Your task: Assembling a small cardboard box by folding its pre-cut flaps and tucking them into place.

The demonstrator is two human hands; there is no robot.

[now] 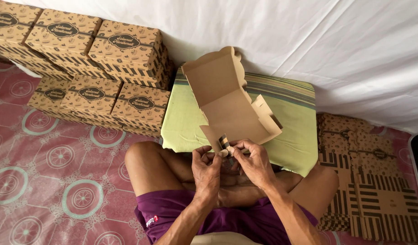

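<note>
A half-folded cardboard box [231, 106] stands open just above both hands, on a green cushion [286, 136]. The left hand [206, 170] and right hand [254, 163] pinch its near corner flap. Finished boxes [95, 68] are stacked far left; flat cardboard sheets [372, 181] lie right.

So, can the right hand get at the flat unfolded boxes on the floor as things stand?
Probably yes: the flat box stack lies beside the right knee with nothing between, but the right hand is busy pinching the half-folded box.
</note>
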